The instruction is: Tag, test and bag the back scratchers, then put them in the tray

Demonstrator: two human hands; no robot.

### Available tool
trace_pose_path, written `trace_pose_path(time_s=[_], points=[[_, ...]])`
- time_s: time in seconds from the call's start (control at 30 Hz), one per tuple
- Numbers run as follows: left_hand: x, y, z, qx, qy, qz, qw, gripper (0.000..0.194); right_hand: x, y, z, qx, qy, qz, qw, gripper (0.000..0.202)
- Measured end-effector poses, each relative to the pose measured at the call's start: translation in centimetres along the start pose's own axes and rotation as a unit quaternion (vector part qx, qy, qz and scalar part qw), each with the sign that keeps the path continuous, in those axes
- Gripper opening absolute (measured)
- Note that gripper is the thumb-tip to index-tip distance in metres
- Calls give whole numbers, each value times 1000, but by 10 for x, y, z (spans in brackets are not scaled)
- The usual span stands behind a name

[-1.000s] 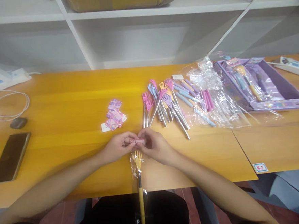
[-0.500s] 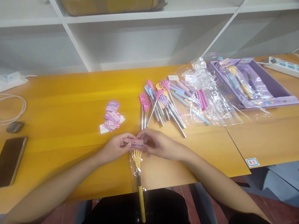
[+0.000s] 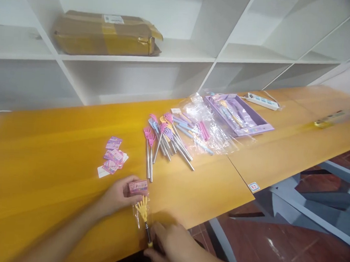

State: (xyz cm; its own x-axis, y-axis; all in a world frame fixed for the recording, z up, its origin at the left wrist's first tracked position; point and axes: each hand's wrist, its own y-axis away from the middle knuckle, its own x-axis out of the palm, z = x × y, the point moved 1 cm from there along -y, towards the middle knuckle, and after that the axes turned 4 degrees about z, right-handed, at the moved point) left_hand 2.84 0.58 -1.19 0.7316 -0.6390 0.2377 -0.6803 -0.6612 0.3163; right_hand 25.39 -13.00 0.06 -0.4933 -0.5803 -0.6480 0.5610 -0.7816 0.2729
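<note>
A yellow hand-shaped back scratcher [image 3: 142,209] lies in a clear plastic bag, its claw pointing away from me. At the bag's top, my left hand [image 3: 121,197] pinches a small pink printed card [image 3: 138,187] between thumb and fingers. Lower down, my right hand [image 3: 176,245], slightly blurred, closes around the scratcher's handle near the table's front edge and hides most of it. Beyond my hands are several loose scratchers with claws in pink, blue, yellow and purple [image 3: 168,133] on metal rods. A loose pile of pink and purple cards [image 3: 113,155] lies to the left.
Clear plastic bags [image 3: 219,140] and coloured handle tubes [image 3: 204,131] lie right of the loose scratchers. Behind them stands a purple tray [image 3: 254,130] holding bagged scratchers, near a white power strip [image 3: 262,101]. White shelves with a taped cardboard box [image 3: 103,36] rise behind the table.
My right hand has left the card and moved down to the scratcher's handle. My left hand still holds the card. The view has swung to the right and upward.
</note>
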Motion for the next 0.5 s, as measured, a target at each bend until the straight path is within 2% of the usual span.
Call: trace_pose_path(time_s=[0.07,0.13,0.2,0.27,0.33,0.4,0.47,0.5], points=[[-3,2,2,-4,20,9,1000,51,6,4,2,10,3,-3,1000,27],[-5,3,3,6,48,22,999,63,0,8,3,1,-10,-8,1000,22],[-5,1,3,36,81,53,995,72,-21,11,2,-13,-29,-31,999,15],[-4,-1,1,63,109,89,988,68,-57,16,-4,-15,-42,-77,996,9],[-2,-4,-3,71,129,114,983,58,-112,22,-18,-15,-39,-132,990,10],[0,-5,-6,61,140,115,982,47,-186,29,-41,2,9,-208,978,26],[1,-5,-7,53,141,112,982,40,-273,34,-69,81,117,-305,941,33],[1,-4,-6,49,139,110,983,39,-316,34,-85,160,177,-351,906,40]])
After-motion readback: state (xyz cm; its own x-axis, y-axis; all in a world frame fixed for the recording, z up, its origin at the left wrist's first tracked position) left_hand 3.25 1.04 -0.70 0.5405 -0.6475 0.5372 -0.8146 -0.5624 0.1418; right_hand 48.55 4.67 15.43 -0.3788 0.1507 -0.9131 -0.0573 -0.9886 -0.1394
